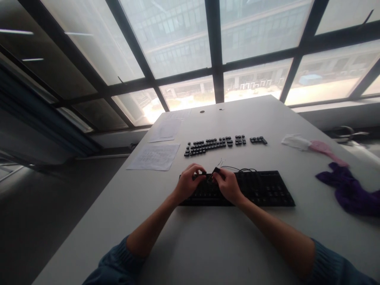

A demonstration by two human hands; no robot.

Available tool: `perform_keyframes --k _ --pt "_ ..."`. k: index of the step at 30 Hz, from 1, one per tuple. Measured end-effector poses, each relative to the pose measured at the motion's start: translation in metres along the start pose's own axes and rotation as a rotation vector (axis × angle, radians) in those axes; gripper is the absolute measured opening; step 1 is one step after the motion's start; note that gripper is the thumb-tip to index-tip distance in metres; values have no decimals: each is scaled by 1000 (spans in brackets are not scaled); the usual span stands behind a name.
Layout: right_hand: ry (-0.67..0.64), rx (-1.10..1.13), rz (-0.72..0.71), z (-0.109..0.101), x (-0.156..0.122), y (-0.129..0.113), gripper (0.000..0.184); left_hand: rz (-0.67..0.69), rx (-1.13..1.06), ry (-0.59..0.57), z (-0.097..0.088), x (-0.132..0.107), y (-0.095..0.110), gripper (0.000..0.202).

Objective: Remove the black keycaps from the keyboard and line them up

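Observation:
A black keyboard [267, 190] lies flat in front of me, with both hands over its left half. My left hand [187, 183] pinches a small dark piece that looks like a keycap [204, 173] between thumb and fingertips. My right hand [228, 185] is closed on a keycap puller [217, 170], a small black handle with thin metal wires sticking up from it. The fingertips of the two hands are close together. Beyond the keyboard, loose black keycaps [212, 145] stand in rows on the white table [225, 237]. My hands partly hide the keyboard's left keys.
The keyboard's thin black cable [247, 170] loops behind it. Printed paper sheets [156, 157] lie at the left edge. On the right are a white cloth [295, 141], a pink cloth [322, 148] and a purple cloth [350, 190]. Windows rise beyond the table.

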State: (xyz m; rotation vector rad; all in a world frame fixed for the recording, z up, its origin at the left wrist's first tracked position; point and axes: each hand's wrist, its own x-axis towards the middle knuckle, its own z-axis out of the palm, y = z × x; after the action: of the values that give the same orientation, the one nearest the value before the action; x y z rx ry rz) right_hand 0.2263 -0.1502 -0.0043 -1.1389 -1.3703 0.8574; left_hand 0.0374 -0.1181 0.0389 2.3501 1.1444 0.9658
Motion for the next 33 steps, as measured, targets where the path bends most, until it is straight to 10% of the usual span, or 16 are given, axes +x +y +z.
perform_keyframes --k 11,33 --pt "-14 5 -6 2 0 6 20 84 352 -21 32 117 -85 6" --pt "-31 33 -7 3 0 8 18 161 467 -101 48 120 -106 8"
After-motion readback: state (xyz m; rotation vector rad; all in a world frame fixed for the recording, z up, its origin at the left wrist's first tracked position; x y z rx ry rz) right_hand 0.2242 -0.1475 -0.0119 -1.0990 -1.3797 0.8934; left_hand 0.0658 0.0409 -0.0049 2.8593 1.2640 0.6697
